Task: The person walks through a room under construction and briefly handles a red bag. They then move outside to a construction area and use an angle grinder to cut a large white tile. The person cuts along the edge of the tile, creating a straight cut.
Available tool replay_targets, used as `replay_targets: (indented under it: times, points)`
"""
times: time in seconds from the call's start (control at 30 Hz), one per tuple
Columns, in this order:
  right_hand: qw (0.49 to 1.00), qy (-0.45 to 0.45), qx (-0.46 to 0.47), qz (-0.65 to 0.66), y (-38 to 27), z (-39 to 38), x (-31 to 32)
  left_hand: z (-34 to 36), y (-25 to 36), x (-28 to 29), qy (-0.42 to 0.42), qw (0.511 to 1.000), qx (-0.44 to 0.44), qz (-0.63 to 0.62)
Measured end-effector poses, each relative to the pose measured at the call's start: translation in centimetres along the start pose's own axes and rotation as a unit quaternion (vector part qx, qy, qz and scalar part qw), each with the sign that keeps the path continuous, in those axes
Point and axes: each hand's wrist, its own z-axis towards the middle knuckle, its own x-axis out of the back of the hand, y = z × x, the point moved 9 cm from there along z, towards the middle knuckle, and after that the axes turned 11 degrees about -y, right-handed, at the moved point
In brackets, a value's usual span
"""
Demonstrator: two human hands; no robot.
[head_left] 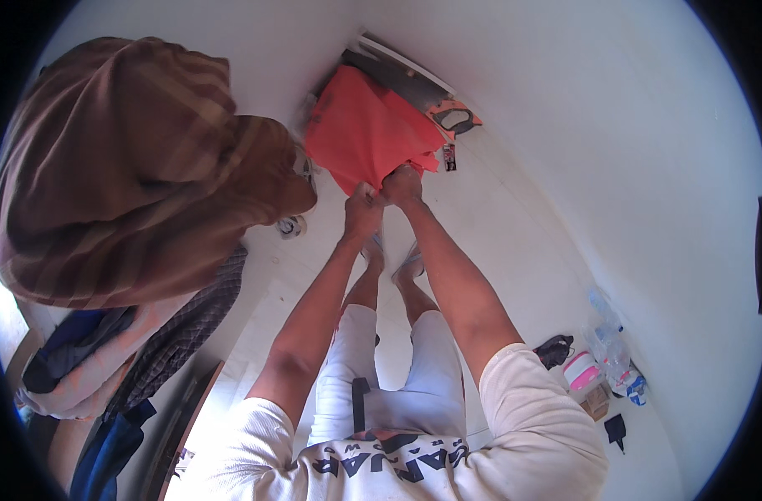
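Observation:
A red cloth-like sheet or bag [368, 125] hangs spread out in front of me, low in the corner of the room. Its near edge is pinched by my left hand [364, 200], fingers closed. Close beside it, almost touching, my right hand [403, 184] is closed on the same red edge. Behind the red piece lies a handsaw [414, 88] with an orange and black handle [453, 118], its blade partly covered. Whether the red piece is a bag or a plain cloth I cannot tell.
On the left, a brown striped blanket [122, 167] covers a bulky pile, with more clothes [180, 334] below. A roll of tape [291, 226] lies by it. Plastic bottles [606, 342] and a pink-and-white item [579, 371] sit along the right wall. My feet stand on the pale floor.

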Motion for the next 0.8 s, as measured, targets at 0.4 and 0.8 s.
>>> replay_targets:
  times: [0.4, 0.8]
  points:
    - [0.998, 0.061, 0.004, 0.023, -3.8, -0.3, 5.0, -0.5, 2.4, 3.0, -0.018, 0.998, 0.005, -0.054]
    - [0.972, -0.106, 0.041, -0.205, 16.2, -20.3, 1.2, -36.8, -21.1, 8.4, -0.029, 0.958, 0.246, 0.144]
